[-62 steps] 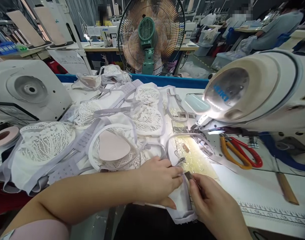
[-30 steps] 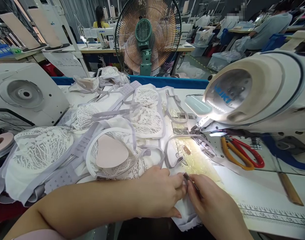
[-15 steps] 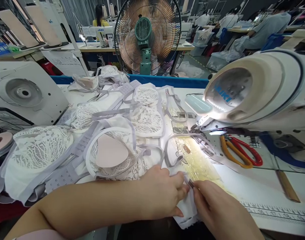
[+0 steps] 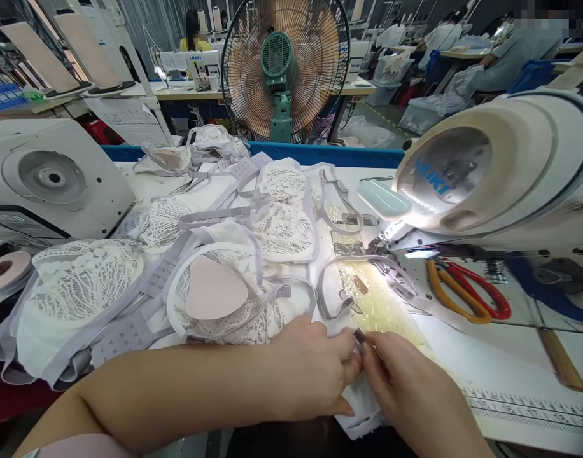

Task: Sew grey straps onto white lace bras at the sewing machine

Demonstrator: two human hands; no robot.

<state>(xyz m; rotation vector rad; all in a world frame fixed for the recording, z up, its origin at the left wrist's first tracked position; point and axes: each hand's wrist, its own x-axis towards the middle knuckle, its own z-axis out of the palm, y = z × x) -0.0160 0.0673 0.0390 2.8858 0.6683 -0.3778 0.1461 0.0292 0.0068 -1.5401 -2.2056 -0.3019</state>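
My left hand point(image 4: 313, 372) is closed on a white fabric piece point(image 4: 361, 410) at the table's front edge, its fingertips pinching the upper part. My right hand point(image 4: 415, 388) is closed around a slim dark metal tool point(image 4: 360, 336); only its tip shows beyond the fingers, so its exact kind is hidden. That tip touches or nearly touches the cloth beside my left fingertips. Just beyond my left hand lies a white lace bra point(image 4: 217, 289) with a beige cup insert. A grey strap point(image 4: 337, 261) curves from near my hands toward the sewing machine.
On the right stands a sewing machine point(image 4: 444, 172), its needle area lit. Scissors point(image 4: 463, 292) with orange and red handles and a wooden-handled tool point(image 4: 561, 359) lie beside it. More lace bras point(image 4: 84, 286) cover the left. A large fan point(image 4: 282, 70) stands behind the table.
My right hand and the metal tool have shifted slightly left and up, closer to my left fingertips. The camera view has turned a little to the left.
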